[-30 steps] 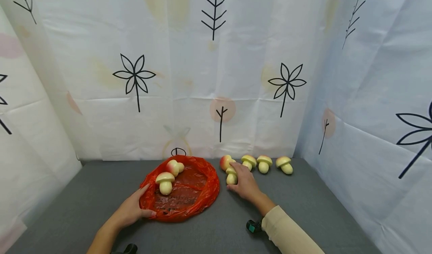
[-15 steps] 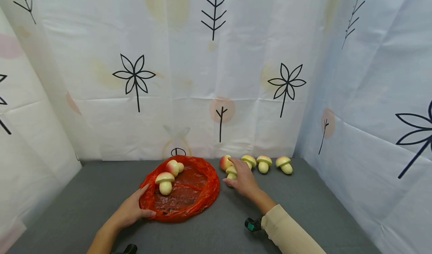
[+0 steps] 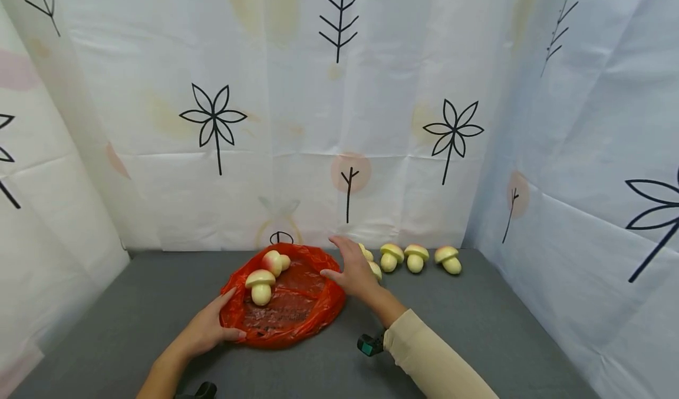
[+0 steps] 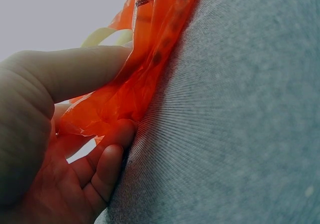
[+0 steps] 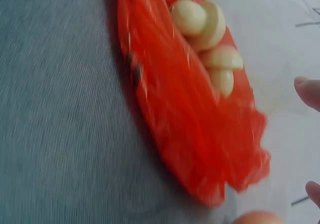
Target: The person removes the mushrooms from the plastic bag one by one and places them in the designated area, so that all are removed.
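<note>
A red plastic bag [image 3: 331, 304], its rim rolled into a ring, lies spread on the table. Two toy mushrooms rest inside it, one upright mushroom [image 3: 260, 287] and one reddish-capped mushroom [image 3: 272, 263] tipped sideways. My left hand [image 3: 205, 328] grips the bag's left edge; the left wrist view has the thumb over the red film [image 4: 135, 91] and fingers beneath. My right hand [image 3: 354, 272] hovers at the bag's right rim, thumb and index finger spread with nothing visible between them. It partly hides a pale mushroom [image 3: 375, 270] and another mushroom [image 3: 366, 251] behind it.
Farther right along the table's back edge stand two mushrooms, a left mushroom [image 3: 391, 257] and a middle mushroom [image 3: 416, 258]. Beyond them a tilted mushroom [image 3: 449, 260] sits apart. Printed cloth walls [image 3: 297, 198] enclose the grey table [image 3: 477, 328] at the back and sides.
My right hand has moved left, from around a mushroom at the back to the bag's right rim, its fingers spreading. My left hand and the two mushrooms in the bag have stayed put.
</note>
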A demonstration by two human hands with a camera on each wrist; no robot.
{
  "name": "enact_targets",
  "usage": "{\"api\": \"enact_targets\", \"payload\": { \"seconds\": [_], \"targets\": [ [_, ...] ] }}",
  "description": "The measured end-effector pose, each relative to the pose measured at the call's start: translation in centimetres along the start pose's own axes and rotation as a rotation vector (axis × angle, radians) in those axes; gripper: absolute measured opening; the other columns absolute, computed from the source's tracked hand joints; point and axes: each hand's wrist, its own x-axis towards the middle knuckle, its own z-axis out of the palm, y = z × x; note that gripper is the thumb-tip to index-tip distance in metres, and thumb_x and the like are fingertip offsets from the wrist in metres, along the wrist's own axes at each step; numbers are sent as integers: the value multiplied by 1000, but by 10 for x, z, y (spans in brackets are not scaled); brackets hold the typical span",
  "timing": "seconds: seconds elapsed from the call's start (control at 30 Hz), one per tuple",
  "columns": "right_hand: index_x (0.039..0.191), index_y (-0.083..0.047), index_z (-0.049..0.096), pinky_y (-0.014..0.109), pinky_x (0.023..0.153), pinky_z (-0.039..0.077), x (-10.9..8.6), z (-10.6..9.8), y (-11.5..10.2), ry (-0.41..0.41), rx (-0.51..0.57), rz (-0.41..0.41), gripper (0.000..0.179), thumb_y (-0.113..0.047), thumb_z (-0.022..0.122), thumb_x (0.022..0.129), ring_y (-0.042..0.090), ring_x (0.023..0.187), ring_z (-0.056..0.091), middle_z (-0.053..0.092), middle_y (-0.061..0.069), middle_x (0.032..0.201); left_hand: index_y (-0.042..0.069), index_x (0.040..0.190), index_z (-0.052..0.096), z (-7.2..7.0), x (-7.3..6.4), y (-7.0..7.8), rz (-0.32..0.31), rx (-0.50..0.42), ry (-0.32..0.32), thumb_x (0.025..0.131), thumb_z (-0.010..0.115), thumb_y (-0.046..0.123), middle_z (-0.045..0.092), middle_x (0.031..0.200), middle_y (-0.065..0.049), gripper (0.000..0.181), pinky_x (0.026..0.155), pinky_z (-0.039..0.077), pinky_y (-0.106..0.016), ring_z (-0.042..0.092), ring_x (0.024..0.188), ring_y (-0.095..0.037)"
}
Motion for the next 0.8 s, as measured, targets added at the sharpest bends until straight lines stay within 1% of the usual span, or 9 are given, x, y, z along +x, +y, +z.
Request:
{"api": "enact_targets", "payload": {
  "seconds": [0.13,0.23,0.53,0.6,0.73,0.8],
  "targets": [
    [142,-9,45,43,107,35,6,9,-11,-30,-2,5,72,-33,78,83,27,133,41,46,9,143,-6,151,24,1,1,1,4,-2,-2,71,86,34,27,148,-37,109,102,28,-65,26,134,-54],
    [142,-12,45,40,107,36,10,17,-19,-53,-6,13,70,-36,76,84,24,132,41,47,6,143,-6,150,24,1,1,-1,5,3,2,70,87,36,27,147,-37,111,102,28,-66,27,133,-55],
    [144,-14,44,40,105,39,16,48,-39,-60,28,-48,71,-38,76,85,23,132,42,46,7,144,-6,151,24,0,1,-1,2,8,2,69,87,38,26,147,-38,112,102,27,-66,26,133,-55],
    [145,-14,43,38,105,38,16,55,-42,-71,40,-33,72,-39,75,85,22,132,42,46,6,144,-6,151,24,0,1,-2,-2,13,3,69,87,39,27,147,-38,113,102,27,-66,26,133,-55],
    [146,-15,41,37,107,37,16,68,-51,-93,83,24,74,-40,75,85,21,133,41,45,3,145,-7,150,24,1,1,-3,11,30,8,69,86,40,27,146,-39,112,101,28,-67,27,132,-56],
    [147,-16,40,37,107,36,16,74,-55,-103,101,39,76,-40,76,84,21,133,41,45,2,146,-7,150,25,1,2,-2,16,33,9,69,86,40,28,146,-39,112,101,28,-67,27,132,-56]
  ]
}}
